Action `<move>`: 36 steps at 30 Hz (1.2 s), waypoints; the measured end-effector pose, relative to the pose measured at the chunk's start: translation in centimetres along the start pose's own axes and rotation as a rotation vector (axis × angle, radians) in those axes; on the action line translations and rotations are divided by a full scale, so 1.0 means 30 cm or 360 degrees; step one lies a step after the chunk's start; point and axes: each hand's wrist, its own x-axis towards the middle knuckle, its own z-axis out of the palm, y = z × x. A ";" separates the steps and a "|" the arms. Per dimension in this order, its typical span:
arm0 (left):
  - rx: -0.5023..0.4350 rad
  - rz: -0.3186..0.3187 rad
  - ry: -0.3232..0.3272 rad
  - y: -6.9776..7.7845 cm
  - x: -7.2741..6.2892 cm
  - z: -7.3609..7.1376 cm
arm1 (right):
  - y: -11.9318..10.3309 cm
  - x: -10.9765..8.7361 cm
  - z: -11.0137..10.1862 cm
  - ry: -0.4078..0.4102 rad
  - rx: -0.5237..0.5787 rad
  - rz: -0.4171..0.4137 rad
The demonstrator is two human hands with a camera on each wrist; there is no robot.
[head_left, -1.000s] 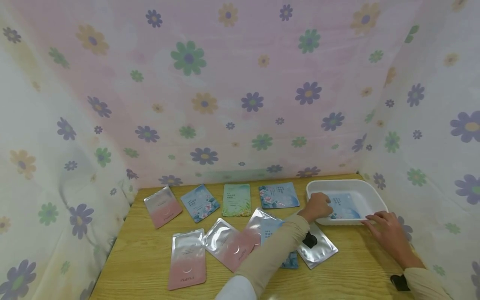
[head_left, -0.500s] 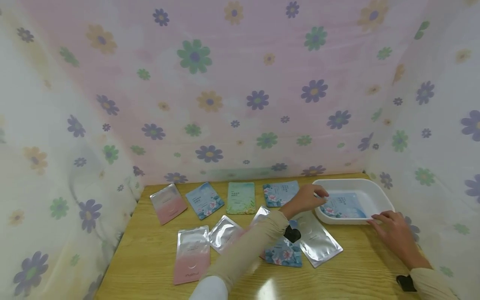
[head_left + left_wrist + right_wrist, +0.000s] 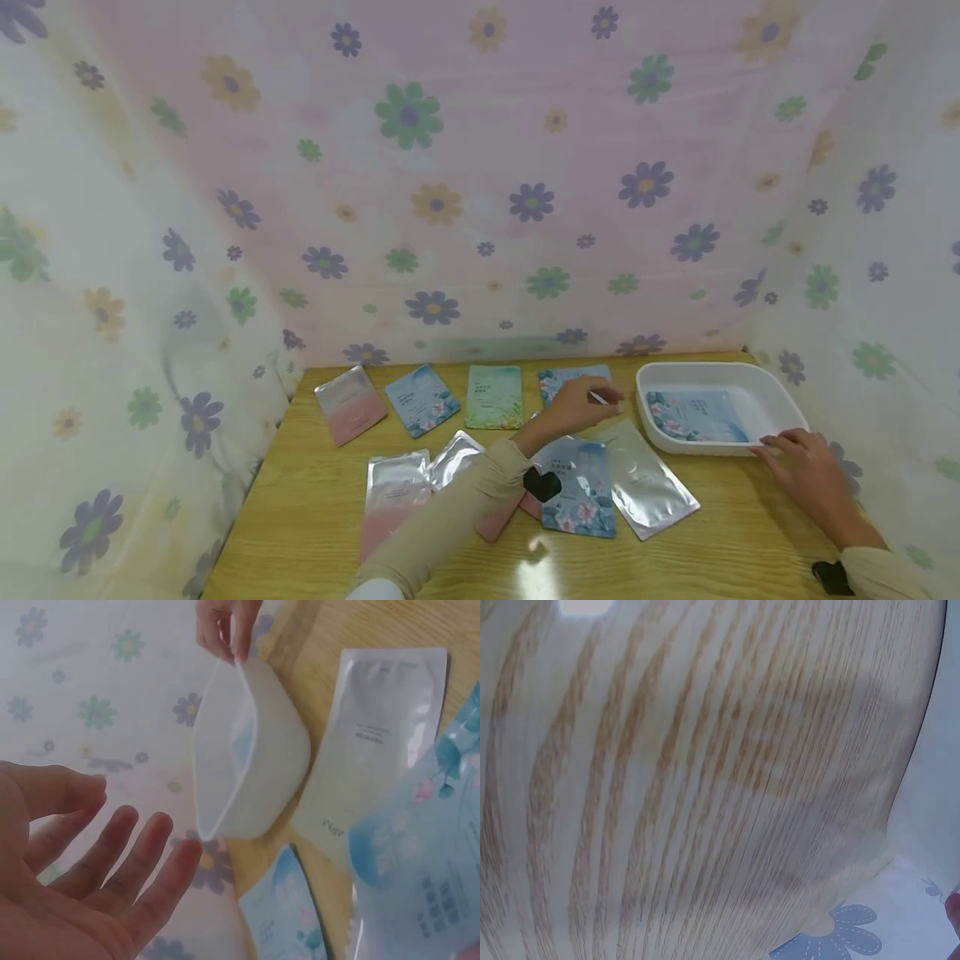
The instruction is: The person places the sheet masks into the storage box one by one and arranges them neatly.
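A white plastic tray (image 3: pixel 701 443) stands at the right end of the table, with a blue sheet mask packet (image 3: pixel 693 415) flat inside. My right hand (image 3: pixel 813 483) pinches the tray's near right rim; in the left wrist view its thumb and finger meet at that rim. My left hand (image 3: pixel 570 408), left of the tray, hovers over a blue packet (image 3: pixel 555 382) and partly covers it. The left wrist view shows the left hand's fingers (image 3: pixel 112 855) loosely bent, with nothing held. A silver packet (image 3: pixel 648 487) and another blue packet (image 3: pixel 577 492) lie nearer the front.
Along the back lie a pink-silver packet (image 3: pixel 350 406), a blue packet (image 3: pixel 422 402) and a green packet (image 3: pixel 493 397). Pink-silver packets, one at front left (image 3: pixel 393 492), lie partly under my left forearm. Flowered cloth (image 3: pixel 480 167) encloses the table (image 3: pixel 292 533) at back and sides.
My left hand has drawn back from inside the tray, moving left, and its fingers have loosened. The blue packet stays in the tray. My right hand keeps its place on the rim.
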 end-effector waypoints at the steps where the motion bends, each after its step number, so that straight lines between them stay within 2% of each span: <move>1: -0.0038 -0.0002 0.0001 -0.003 -0.014 -0.010 | 0.001 -0.001 0.000 0.0004 0.0002 0.0001; 6: -0.0115 -0.0001 0.0059 -0.029 -0.083 -0.068 | 0.002 -0.003 0.003 0.0032 0.0012 -0.0013; 12: -0.0118 -0.0049 0.0180 -0.060 -0.178 -0.147 | 0.001 0.001 0.006 0.0071 0.0048 -0.0057; 15: -0.0170 -0.0068 0.0227 -0.070 -0.232 -0.181 | 0.003 0.001 0.004 0.0081 0.0049 -0.0054; 22: -0.0334 -0.0139 0.0291 -0.017 -0.371 -0.270 | -0.002 -0.003 0.001 0.0018 0.0016 0.0011; 25: -0.0358 -0.0168 0.0331 -0.020 -0.415 -0.303 | -0.003 -0.004 -0.001 0.0009 0.0020 0.0005; 33: -0.0365 -0.0201 0.0526 -0.128 -0.508 -0.376 | -0.001 0.000 0.000 0.0022 0.0031 -0.0024; 36: -0.0352 -0.0212 0.0595 -0.152 -0.554 -0.406 | 0.000 0.001 0.001 0.0039 0.0051 -0.0049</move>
